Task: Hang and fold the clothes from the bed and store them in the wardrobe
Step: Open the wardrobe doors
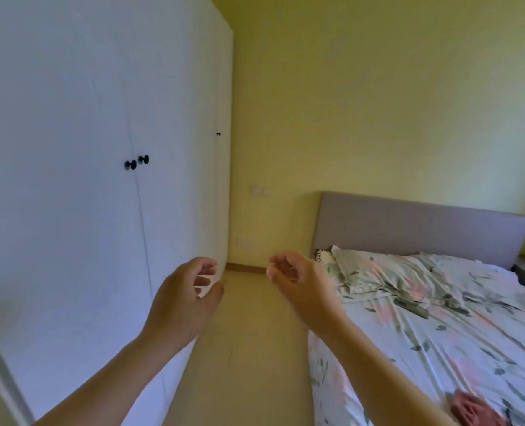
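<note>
Bedroom with pale yellow painted walls [378, 103] and a light beige floor [249, 333], viewed from head height. At left, tall white flat-fronted wardrobe [71, 149], all visible doors closed; pair of round black knobs [130, 164] side by side across the central door seam, a third small black knob [218, 134] farther along, near the far corner. At right, bed [439, 339] under a wrinkled floral sheet, pink and grey-green on a whitish ground; grey upholstered headboard [408, 229] against the far wall; pillow in matching floral fabric [375, 272] at the head end, just beside the headboard. Crumpled pinkish-red garment [473, 410] on the sheet at the lower right edge of view, blurred and partly cut off by the frame, kind of garment not discernible; well apart from the wardrobe and from both hands. Between wardrobe and bed, strip of floor ending at a brown wooden skirting board [246, 267]; pale wall switch plates [261, 190] above it, markings too small to read. Left hand [187, 296] raised in mid-air before the lower wardrobe front, fingers loosely curled, thumb apart, nothing held. Right hand [298, 284] raised at like height beside the bed's edge, fingers loosely curled toward the palm, nothing held. Hands apart from each other, palms turned inward, touching neither wardrobe nor bed; bare forearms entering from the bottom edge
</note>
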Available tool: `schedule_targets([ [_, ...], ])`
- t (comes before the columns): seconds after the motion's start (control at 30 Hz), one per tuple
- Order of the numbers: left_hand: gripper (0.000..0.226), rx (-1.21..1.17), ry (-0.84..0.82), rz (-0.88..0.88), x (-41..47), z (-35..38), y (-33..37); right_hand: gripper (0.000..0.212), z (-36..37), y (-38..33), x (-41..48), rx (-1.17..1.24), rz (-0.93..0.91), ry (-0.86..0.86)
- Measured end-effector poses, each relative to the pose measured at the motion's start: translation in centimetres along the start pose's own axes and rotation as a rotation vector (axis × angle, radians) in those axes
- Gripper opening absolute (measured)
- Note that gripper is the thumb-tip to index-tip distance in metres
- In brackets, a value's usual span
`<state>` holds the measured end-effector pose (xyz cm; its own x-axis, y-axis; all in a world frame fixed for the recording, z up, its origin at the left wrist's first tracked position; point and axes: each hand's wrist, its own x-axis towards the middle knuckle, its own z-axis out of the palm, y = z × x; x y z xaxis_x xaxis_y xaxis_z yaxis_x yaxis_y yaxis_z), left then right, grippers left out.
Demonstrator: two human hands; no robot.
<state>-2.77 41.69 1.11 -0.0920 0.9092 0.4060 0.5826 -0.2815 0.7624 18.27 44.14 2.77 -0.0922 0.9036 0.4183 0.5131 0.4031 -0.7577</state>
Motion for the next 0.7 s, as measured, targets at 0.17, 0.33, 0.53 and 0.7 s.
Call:
schedule_targets([
  [0.17,0.031,0.055,0.107,-0.041,6.3,-0.8,-3.6,0.018,4.6,1.5,8.9,0.041,-0.102,-0.079],
  [0.33,0.030,0.102,0.189,-0.091,12.2,-2.6,-6.3,0.022,8.9,1.7,16.3,0.065,-0.164,-0.190],
  [0.53,0.026,0.138,0.303,-0.171,17.5,-2.9,-8.5,0.023,12.7,3.2,24.1,0.126,-0.225,-0.288],
  [0.7,0.025,0.181,0.470,-0.224,22.1,-2.3,-9.8,0.024,15.4,4.9,31.0,0.190,-0.314,-0.384],
])
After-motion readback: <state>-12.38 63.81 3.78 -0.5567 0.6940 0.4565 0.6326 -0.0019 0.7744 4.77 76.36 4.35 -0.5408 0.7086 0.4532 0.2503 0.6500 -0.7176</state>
